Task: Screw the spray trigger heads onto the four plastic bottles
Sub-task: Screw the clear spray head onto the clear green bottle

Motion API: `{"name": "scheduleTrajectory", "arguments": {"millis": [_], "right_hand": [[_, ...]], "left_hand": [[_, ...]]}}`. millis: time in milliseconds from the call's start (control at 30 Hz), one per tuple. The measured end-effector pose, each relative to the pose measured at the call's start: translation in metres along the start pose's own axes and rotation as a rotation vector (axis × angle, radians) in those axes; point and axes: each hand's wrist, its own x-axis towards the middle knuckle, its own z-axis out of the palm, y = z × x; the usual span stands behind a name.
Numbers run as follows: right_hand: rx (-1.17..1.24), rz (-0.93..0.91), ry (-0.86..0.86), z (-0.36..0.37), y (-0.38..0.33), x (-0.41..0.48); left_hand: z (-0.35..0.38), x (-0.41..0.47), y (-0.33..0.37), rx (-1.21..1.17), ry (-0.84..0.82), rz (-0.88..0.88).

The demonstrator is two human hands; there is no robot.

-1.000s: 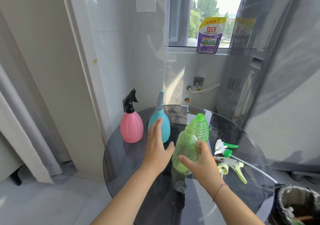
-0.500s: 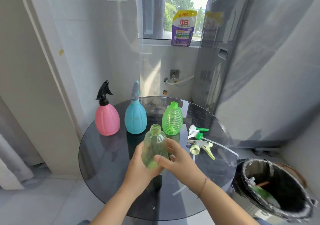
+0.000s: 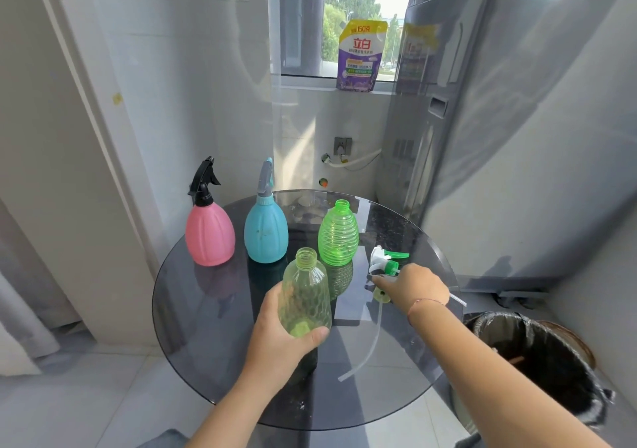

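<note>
A single head-worn view looks forward and steeply down from above the near edge of the round glass surface (image 3: 193, 313), close enough that both forearms enter from the bottom edge. It faces a window (image 3: 358, 20) in the far wall (wide-angle, so the walls bow outward). The floor shows at the lower left and a bin (image 3: 537, 361) at the lower right.

**Colours on the bench**

I saw a pink bottle (image 3: 210, 234) with a black head, a blue bottle (image 3: 265, 232) with a grey head, a ribbed bright-green bottle (image 3: 338, 235), and a pale yellow-green bottle (image 3: 305, 299) on the dark smoked-glass bench (image 3: 206, 309).
</note>
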Motion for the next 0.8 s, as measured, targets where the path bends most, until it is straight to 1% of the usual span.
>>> {"name": "scheduleTrajectory", "arguments": {"millis": [200, 300, 333, 367, 433, 500, 567, 667, 733, 800], "right_hand": [[-0.023, 0.012, -0.068, 0.007, -0.014, -0.003], [0.006, -0.002, -0.178, 0.002, -0.009, -0.011], [0.067, -0.005, -0.223, -0.003, -0.007, -0.014], [0.187, -0.013, -0.263, -0.009, -0.007, -0.018], [0.590, -0.054, -0.287, -0.031, -0.009, -0.028], [0.989, -0.153, -0.191, -0.065, -0.017, -0.036], [1.241, -0.311, -0.051, -0.103, -0.028, -0.042], [1.403, -0.567, 0.168, -0.147, -0.048, -0.051], [1.452, -0.655, 0.282, -0.162, -0.060, -0.058], [1.462, -0.689, 0.355, -0.169, -0.070, -0.062]], "left_hand": [[-0.002, -0.005, 0.001, 0.002, -0.018, 0.015], [-0.002, -0.006, 0.002, -0.001, -0.026, 0.011], [-0.002, -0.007, 0.003, 0.000, -0.027, 0.009], [-0.002, -0.008, 0.004, -0.001, -0.028, 0.007], [-0.002, -0.010, 0.007, -0.008, -0.036, -0.002], [-0.003, -0.012, 0.010, -0.016, -0.054, -0.010], [-0.004, -0.015, 0.014, -0.019, -0.079, -0.007], [-0.004, -0.021, 0.023, 0.003, -0.105, 0.023], [-0.003, -0.026, 0.027, 0.014, -0.113, 0.030], [-0.001, -0.032, 0.028, 0.027, -0.115, 0.029]]}}
